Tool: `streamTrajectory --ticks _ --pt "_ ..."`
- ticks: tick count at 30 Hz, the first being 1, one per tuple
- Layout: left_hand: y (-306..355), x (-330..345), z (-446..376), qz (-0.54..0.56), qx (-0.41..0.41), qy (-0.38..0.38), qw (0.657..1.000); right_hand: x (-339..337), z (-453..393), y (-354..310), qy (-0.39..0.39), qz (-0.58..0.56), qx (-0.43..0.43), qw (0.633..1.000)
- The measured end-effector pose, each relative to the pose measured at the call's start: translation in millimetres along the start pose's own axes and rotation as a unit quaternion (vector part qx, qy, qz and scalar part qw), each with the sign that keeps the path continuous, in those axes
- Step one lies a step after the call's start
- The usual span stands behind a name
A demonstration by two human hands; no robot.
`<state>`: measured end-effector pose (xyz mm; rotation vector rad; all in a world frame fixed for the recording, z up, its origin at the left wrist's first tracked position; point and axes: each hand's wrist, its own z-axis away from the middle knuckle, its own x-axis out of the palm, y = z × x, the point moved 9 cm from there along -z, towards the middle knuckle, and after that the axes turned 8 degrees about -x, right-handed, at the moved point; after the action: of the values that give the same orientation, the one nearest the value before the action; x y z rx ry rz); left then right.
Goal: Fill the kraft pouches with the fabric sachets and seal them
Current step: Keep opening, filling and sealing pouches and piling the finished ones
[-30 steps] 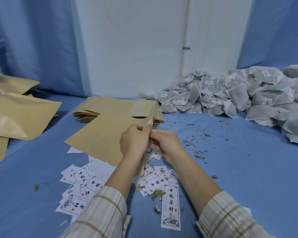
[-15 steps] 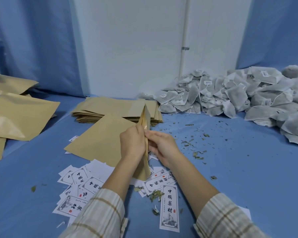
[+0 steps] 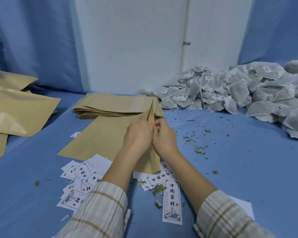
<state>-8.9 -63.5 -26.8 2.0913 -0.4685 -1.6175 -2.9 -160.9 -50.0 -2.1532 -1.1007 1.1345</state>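
Gripping kraft pouch [image 3: 151, 162] edge-on, left hand [image 3: 138, 137], right hand [image 3: 163, 137]; mouth hidden.

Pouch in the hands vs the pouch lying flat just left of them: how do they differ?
The held pouch stands on edge, nearly edge-on to the camera; the flat pouch lies face-up on the blue table.
The left hand and right hand both pinch the held pouch near its top; nothing touches the flat pouch.
The held pouch's lower end hangs over the printed labels; the flat pouch partly covers some.
Shared: same tan kraft paper.
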Motion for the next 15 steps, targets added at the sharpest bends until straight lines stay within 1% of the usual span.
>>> streamTrajectory --ticks 2,4,6,9,10,12,14,15 --pt "-2.8 6.7 2.2 0.032 -0.005 0.002 0.999 1.5 3.0 9.4 0.008 -0.027 0.046 0.999" --pt "-8.0 9.5 2.2 0.062 -0.029 0.010 0.998 6.6 6.4 16.7 0.005 -0.040 0.087 0.995" --pt "-10.5 10.1 1.0 0.062 -0.036 0.021 0.997 8.4 9.1 25.4 0.002 -0.038 0.119 0.992" --pt "-3.3 7.5 3.6 0.055 -0.003 0.041 0.998 -2.3 12.6 44.9 -0.006 0.011 0.188 0.982" --pt "0.3 7.0 4.7 0.048 0.009 0.045 0.998 -5.0 12.7 47.7 -0.005 0.017 0.189 0.982" --pt "4.4 5.6 5.0 0.031 0.012 0.059 0.998 -9.4 11.4 44.6 0.011 0.018 0.159 0.987" --pt "7.9 -0.2 6.2 0.018 0.008 0.082 0.996 -13.8 9.1 32.6 0.029 0.042 0.102 0.994" --pt "10.9 -3.3 7.7 0.021 0.012 0.088 0.996 -16.9 7.0 25.0 0.037 0.083 0.058 0.994"
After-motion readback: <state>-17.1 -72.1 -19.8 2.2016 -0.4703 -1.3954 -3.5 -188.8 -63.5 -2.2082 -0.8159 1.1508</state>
